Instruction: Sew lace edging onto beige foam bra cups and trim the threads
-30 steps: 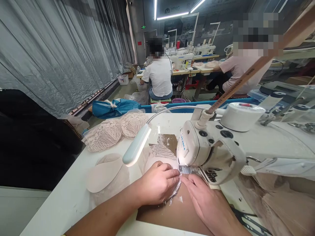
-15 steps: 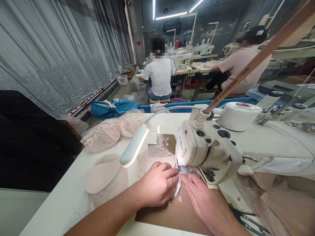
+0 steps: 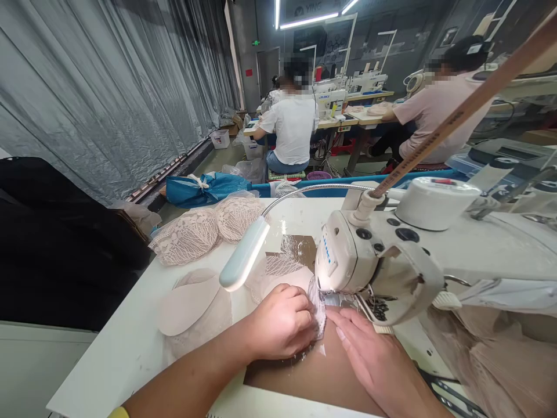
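Observation:
My left hand [image 3: 281, 321] curls over a pale lace piece [image 3: 318, 307] just left of the needle of the white sewing machine [image 3: 374, 264], pinching its edge. Beside it, my right hand [image 3: 369, 360] rests flat with fingers stretched out on the brown sheet [image 3: 313, 377], fingertips at the lace under the machine head. More lace and a foam cup [image 3: 278, 273] spread out behind my left hand. The needle itself is hidden by the machine head.
A gooseneck lamp [image 3: 243, 261] hangs over the white table [image 3: 130, 348]. Lace cups [image 3: 204, 229] are piled at the back left and foam cups [image 3: 189, 302] lie at the left. Beige fabric [image 3: 500, 360] drapes at right. Two people sew at tables further back.
The lace edge has lifted and turned upright between my hands. My right hand has slid slightly back toward me. The view has shifted a little.

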`<state>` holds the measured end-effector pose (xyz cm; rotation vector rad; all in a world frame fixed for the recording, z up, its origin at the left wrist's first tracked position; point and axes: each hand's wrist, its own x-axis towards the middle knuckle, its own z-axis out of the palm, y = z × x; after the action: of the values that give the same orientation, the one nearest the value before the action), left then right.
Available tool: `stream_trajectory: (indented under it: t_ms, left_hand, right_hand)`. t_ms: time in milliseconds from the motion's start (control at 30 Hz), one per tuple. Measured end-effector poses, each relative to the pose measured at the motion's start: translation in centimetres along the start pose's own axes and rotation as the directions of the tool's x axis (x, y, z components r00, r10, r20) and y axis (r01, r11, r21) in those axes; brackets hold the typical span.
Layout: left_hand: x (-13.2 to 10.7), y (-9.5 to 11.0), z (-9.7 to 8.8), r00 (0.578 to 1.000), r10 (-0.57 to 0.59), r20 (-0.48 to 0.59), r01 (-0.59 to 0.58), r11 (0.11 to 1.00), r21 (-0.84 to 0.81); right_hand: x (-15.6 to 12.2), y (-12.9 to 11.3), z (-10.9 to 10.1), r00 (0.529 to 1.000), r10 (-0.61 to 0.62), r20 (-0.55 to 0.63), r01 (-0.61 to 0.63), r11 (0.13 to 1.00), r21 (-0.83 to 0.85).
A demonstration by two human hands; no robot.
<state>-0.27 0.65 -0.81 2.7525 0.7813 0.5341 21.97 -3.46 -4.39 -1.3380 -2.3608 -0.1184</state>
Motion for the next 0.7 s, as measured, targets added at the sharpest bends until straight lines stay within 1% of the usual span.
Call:
stream_trajectory:
  t_ms: [100, 200, 300, 400, 533, 633, 700]
  left_hand:
    - [0.07, 0.18, 0.05, 1.000, -0.001, 0.002, 0.001, 1.000, 0.006]
    - [0.12, 0.38, 0.03, 1.000, 0.005, 0.003, -0.005, 1.000, 0.007]
    - [0.10, 0.35, 0.08, 1.000, -0.001, -0.005, 0.001, 1.000, -0.006]
    - [0.08, 0.12, 0.13, 1.000, -0.018, -0.018, 0.018, 1.000, -0.019]
    - [0.04, -0.25, 0.05, 0.999, -0.023, -0.027, 0.022, 1.000, -0.014]
    - [-0.10, -0.43, -0.04, 1.000, -0.001, -0.007, 0.000, 1.000, -0.014]
    - [-0.20, -0.45, -0.09, 1.000, 0.019, 0.005, -0.019, 0.999, -0.034]
  right_hand:
    - [0.01, -0.25, 0.16, 0.999, -0.034, -0.010, 0.034, 0.999, 0.025]
    - [-0.01, -0.59, 0.52, 0.998, -0.045, -0.045, 0.046, 0.999, 0.027]
    - [0.18, -0.76, 0.51, 0.995, -0.070, -0.068, 0.070, 0.998, -0.001]
    - [0.56, -0.75, 0.19, 0.994, -0.097, -0.056, 0.095, 0.995, -0.043]
    - [0.77, -0.64, 0.26, 0.996, -0.076, -0.050, 0.071, 0.994, -0.085]
    - [0.58, -0.47, 0.49, 0.997, -0.060, -0.043, 0.056, 0.995, -0.089]
    - [0.46, -0.37, 0.45, 0.998, -0.027, -0.061, 0.022, 0.996, -0.081]
